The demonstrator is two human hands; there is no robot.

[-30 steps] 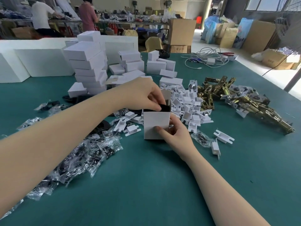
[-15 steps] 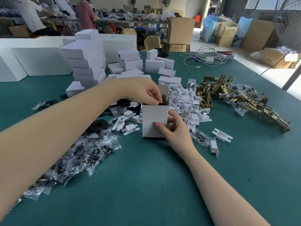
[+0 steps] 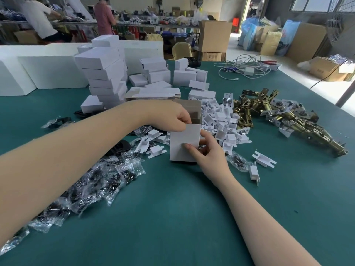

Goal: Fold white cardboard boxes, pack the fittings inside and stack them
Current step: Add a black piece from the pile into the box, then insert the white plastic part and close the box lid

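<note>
While the right hand (image 3: 210, 156) grips the upright box (image 3: 183, 144), the left hand (image 3: 172, 117) pinches its top edge.

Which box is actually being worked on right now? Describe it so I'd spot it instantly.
Start at the green table and find where the two forearms meet near its middle. There an upright white box stands, steadied low by the right hand while the left hand reaches into its top. Unlike the closed boxes in the stack behind, its lid flap stands open.
</note>
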